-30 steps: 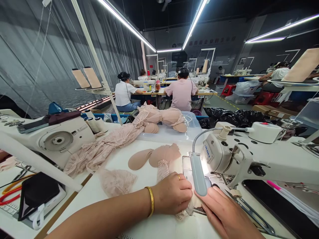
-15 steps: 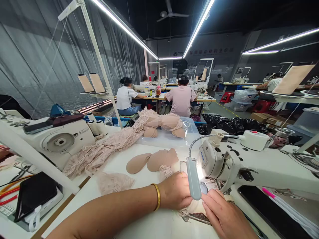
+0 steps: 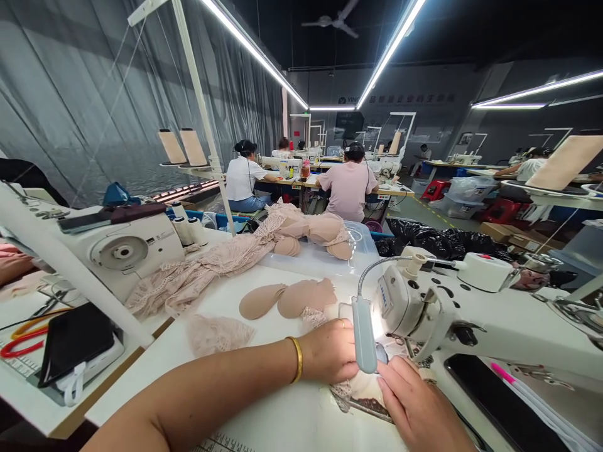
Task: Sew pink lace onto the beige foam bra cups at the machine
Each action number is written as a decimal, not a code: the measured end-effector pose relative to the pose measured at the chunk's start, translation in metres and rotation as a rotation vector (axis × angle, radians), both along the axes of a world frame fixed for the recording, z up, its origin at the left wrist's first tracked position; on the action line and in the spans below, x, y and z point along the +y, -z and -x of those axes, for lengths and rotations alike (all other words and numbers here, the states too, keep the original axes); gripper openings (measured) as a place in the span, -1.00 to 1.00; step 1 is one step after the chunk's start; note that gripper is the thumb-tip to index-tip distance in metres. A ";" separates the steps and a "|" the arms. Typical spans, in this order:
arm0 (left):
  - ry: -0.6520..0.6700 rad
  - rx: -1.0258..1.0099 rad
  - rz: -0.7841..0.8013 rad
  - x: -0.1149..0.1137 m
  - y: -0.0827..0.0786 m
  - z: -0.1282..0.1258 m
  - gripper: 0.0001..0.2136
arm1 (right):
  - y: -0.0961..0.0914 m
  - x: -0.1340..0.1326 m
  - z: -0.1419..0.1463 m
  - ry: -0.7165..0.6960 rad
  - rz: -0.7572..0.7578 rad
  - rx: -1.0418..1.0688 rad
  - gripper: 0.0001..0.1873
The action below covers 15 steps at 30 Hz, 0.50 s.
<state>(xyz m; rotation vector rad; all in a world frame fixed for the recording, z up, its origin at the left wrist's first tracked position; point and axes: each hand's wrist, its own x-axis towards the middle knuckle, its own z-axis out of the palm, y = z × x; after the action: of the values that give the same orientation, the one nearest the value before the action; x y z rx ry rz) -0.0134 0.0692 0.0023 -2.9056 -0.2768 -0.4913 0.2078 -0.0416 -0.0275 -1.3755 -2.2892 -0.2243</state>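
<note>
My left hand, with a gold bangle and a ring, is closed on a piece of beige lace fabric in front of the white sewing machine. My right hand lies flat on the same piece, fingers stretched toward the needle area, which hides behind the machine's small lamp. Two beige bra cups lie on the white table just beyond my left hand. A lace scrap lies to their left.
A long heap of pink lace runs to a clear tub holding more cups. Another sewing machine stands at left, a black phone and red cord beside it. Other people sit sewing at tables behind.
The view has tilted up a little and shifted. Both hands stay on the lace piece at the machine, having edged slightly toward the needle.
</note>
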 end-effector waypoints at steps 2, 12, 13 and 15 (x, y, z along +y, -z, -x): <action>0.016 0.000 0.028 0.002 -0.003 0.000 -0.83 | 0.002 -0.001 0.000 0.009 0.011 0.000 -0.62; -0.080 0.053 0.091 0.011 -0.011 -0.001 -0.82 | 0.011 0.001 -0.001 0.007 0.010 0.118 -0.64; -0.096 0.053 0.093 0.010 -0.010 -0.001 -0.84 | 0.010 0.001 0.000 0.001 0.027 0.168 -0.65; -0.131 0.055 0.102 0.008 -0.009 0.002 -0.88 | 0.006 -0.002 0.002 -0.010 0.083 0.307 -0.68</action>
<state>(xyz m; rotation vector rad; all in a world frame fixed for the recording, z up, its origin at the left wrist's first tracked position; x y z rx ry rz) -0.0158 0.0769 0.0113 -2.9682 -0.4936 -0.3860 0.2056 -0.0439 -0.0339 -1.3349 -2.0687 0.0817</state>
